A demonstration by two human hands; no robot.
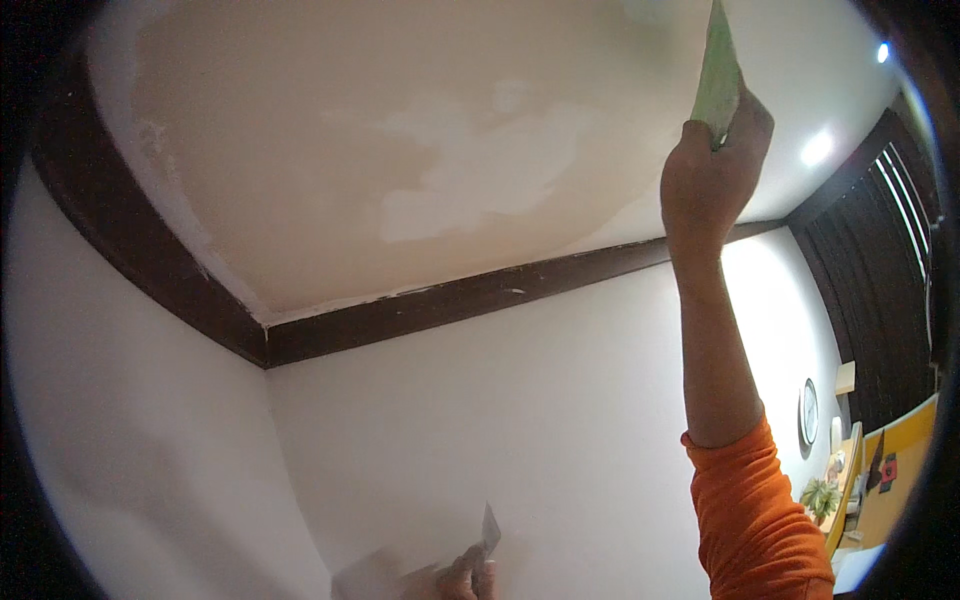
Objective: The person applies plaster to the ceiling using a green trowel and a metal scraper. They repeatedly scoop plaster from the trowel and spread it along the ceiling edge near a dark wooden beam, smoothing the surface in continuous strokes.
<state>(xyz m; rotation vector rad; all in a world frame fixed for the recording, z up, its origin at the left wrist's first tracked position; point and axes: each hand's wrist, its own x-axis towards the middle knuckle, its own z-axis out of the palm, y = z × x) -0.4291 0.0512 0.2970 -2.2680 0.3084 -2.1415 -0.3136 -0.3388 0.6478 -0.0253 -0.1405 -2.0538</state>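
My right hand (715, 195) is raised at the upper right, its arm in an orange sleeve. Its fingers close around a wide pale-green putty knife (718, 85), seen at a slant, whose far end reaches the top of the picture near the ceiling (300, 150). Whether the blade touches the ceiling I cannot tell. Low in the middle, my left hand (465, 580) shows only in part at the bottom edge. It grips a smaller, thin, grey, pointed blade, which looks like a putty knife (490, 528) tilted upward. White patches of filler (480, 180) mark the beige ceiling.
Dark brown trim (450, 310) runs along the joint of ceiling and white wall (450, 430), meeting at a corner on the left. On the right are a round clock (810, 411), a potted plant (820, 498), a dark slatted blind (880, 270) and a ceiling light (817, 149).
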